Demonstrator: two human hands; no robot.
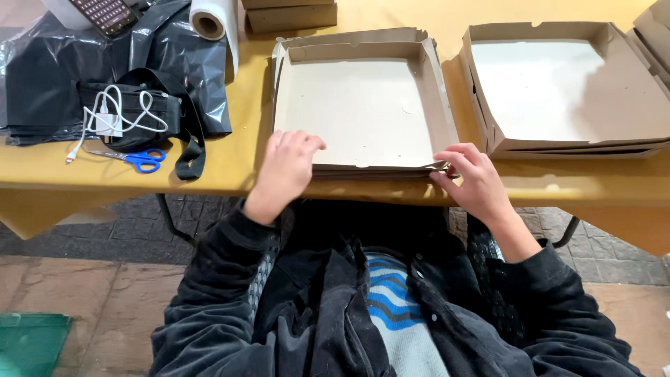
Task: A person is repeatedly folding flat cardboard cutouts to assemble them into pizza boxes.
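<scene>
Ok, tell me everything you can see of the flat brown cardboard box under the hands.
The flat brown cardboard box is a shallow square tray with low folded walls and a pale inner floor, lying open on the yellow table atop a thin stack of flattened cardboard at the near edge. The left hand rests on its near left corner; the right hand pinches the near right corner.

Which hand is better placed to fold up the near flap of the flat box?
Probably the right hand: its fingers pinch the cardboard box at its near corner; the left hand only rests flat.
</scene>
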